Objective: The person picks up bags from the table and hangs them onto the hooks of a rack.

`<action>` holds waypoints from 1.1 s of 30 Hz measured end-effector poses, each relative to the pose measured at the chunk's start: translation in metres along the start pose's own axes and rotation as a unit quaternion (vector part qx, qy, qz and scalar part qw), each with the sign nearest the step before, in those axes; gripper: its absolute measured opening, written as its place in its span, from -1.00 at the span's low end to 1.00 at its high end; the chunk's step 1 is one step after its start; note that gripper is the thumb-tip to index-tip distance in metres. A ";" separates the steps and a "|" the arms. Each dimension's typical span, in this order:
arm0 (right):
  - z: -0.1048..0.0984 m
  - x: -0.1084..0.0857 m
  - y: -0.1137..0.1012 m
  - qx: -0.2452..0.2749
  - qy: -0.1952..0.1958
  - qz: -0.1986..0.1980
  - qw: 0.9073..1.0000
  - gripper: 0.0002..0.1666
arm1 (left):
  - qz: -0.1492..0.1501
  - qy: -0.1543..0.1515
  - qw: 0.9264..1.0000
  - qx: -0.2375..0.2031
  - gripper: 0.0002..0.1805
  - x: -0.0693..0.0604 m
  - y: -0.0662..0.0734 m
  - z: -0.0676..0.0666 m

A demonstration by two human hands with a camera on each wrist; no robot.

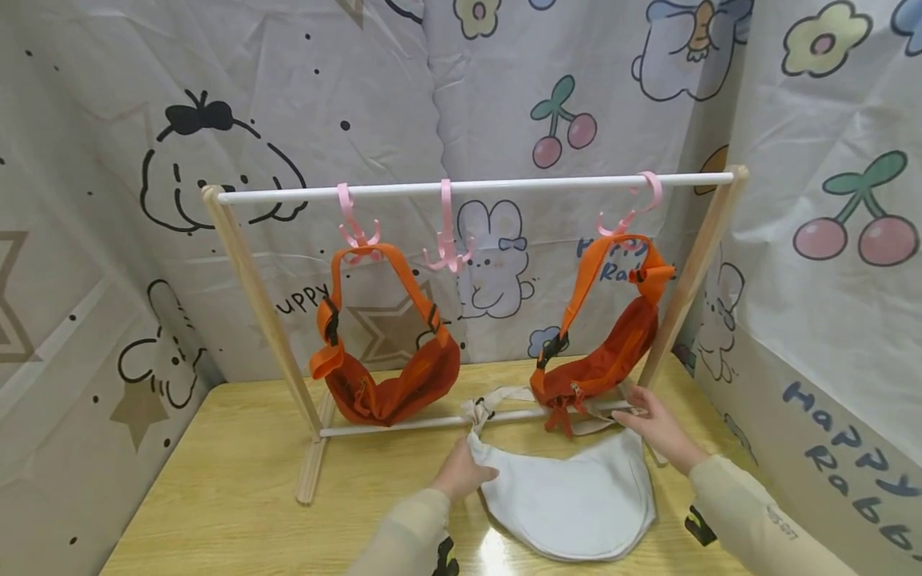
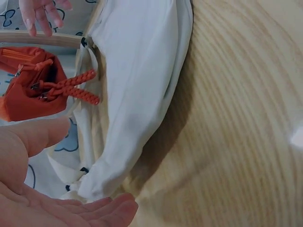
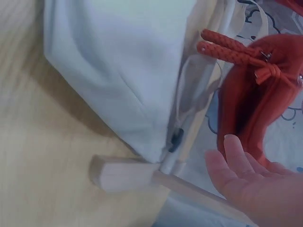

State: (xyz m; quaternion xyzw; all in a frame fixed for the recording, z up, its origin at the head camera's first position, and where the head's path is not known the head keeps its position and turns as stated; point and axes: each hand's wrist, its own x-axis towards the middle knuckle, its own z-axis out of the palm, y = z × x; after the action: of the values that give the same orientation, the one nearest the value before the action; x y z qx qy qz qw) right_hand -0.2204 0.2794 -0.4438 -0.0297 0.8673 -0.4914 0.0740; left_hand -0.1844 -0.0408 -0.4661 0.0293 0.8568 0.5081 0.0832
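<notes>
A white crescent-shaped shoulder bag (image 1: 569,500) lies on the wooden table in front of a small rack. Beside its left end is my left hand (image 1: 464,470), thumb spread apart from the fingers; in the left wrist view the fingertips (image 2: 124,208) are close to the bag's narrow end, and contact is unclear. My right hand (image 1: 651,424) hovers near the bag's upper right corner, fingers loosely extended and holding nothing. Just behind it hangs an orange bag (image 1: 601,364) with braided zipper pulls (image 3: 227,51). The white bag's strap (image 1: 504,396) trails by the lower bar, partly hidden.
A second orange bag (image 1: 389,388) hangs at the left from a pink hook (image 1: 358,228). Between the two bags another pink hook (image 1: 448,240) carries nothing. The rack's white top bar (image 1: 533,186) spans wooden legs (image 1: 262,308); printed cloth (image 1: 374,104) surrounds the table.
</notes>
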 end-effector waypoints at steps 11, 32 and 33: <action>0.015 -0.007 0.009 0.016 0.012 0.028 0.999 -0.13 | -0.084 -0.017 0.995 -0.041 -0.21 0.001 -0.013 0.014; 0.035 -0.016 0.026 -0.004 0.005 0.040 0.999 -0.27 | -0.115 -0.046 0.975 -0.185 -0.71 -0.005 -0.010 0.026; 0.036 -0.016 0.026 -0.007 0.003 0.041 0.999 -0.27 | -0.109 -0.044 0.974 -0.194 -0.71 -0.005 -0.009 0.025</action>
State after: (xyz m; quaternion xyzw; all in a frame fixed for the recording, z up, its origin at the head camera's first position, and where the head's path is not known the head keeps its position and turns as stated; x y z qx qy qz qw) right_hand -0.1985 0.2643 -0.4825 0.0071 0.8712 -0.4823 0.0911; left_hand -0.1745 -0.0238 -0.4850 -0.0581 0.7355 0.6506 0.1800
